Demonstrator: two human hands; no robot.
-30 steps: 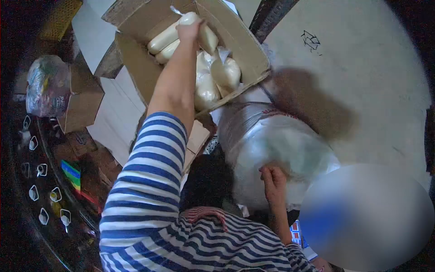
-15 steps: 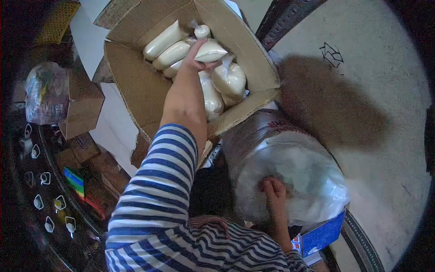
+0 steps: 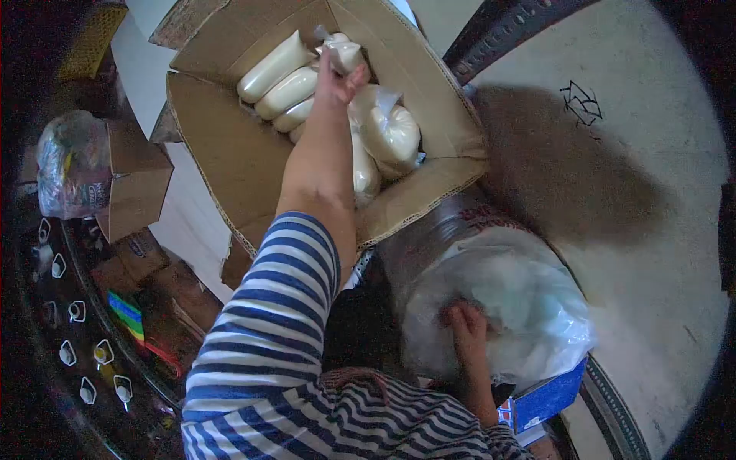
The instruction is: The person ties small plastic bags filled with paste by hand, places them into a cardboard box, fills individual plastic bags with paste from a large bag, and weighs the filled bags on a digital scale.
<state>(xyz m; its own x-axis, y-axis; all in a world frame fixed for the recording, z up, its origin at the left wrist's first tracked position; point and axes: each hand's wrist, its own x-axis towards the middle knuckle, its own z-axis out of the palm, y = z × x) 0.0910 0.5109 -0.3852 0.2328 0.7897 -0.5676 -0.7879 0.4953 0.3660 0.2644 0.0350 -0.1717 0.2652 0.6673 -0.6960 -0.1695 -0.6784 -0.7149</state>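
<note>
Left arm (image 3: 314, 169): extended from lower left of frame up to top centre, nearly straight, bare over its far half, covered nearer the shoulder. Left hand (image 3: 336, 90): open posture, digits parted and directed toward top of frame. Right arm (image 3: 477, 379): rises steeply from lower right of centre. Right hand (image 3: 465, 316): digits curled, bunched; grip detail too dim to read.
</note>
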